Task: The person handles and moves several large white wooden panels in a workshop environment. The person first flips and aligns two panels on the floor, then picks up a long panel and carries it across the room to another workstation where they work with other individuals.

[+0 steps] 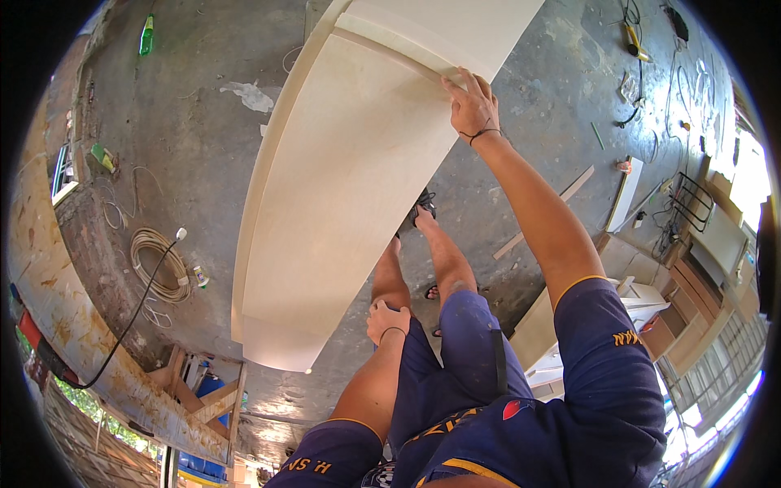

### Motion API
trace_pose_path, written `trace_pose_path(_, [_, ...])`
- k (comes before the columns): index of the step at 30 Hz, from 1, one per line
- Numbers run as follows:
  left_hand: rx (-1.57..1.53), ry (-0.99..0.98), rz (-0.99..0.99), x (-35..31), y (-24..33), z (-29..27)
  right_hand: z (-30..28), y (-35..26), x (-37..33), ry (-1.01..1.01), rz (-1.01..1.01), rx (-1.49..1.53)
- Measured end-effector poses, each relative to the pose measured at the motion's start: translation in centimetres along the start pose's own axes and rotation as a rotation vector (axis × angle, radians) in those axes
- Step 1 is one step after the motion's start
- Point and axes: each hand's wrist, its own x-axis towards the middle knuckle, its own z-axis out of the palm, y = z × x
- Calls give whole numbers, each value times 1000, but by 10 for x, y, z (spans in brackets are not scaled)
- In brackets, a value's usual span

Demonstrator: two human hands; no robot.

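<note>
A long cream-coloured panel (pixel 350 163) slants across the view in front of me, its narrow rounded end nearest. A raised strip (pixel 390 55) crosses its face towards the far part. My right hand (pixel 474 104) reaches out to the panel's right edge, fingers stretched and touching it at the end of that strip. What lies under those fingertips is hidden. Bent over my left knee, close to the panel's lower right edge, my left hand (pixel 386 322) rests with loosely curled fingers and holds nothing that shows.
A coiled pale cable (pixel 156 264) lies on the concrete floor (pixel 195 106) to the left, below a green bottle (pixel 146 36). Wood strips (pixel 543 213), a yellow power tool (pixel 635 41) and a black metal rack (pixel 691 203) are on the right. Stacked boards (pixel 691 301) stand there too.
</note>
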Motion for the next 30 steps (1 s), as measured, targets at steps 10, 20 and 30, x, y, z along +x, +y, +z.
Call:
trace_pose_path(10, [-6,21,4,1,0,4,-3,-2,1,-5,-6,-1])
trace_pose_path(20, [-4,21,0,-2,2,2,-2,-1,2,-3,-4,18])
trace_pose_path(30, [12,20,11,1,1,0,-1,0,3,-8,12,39])
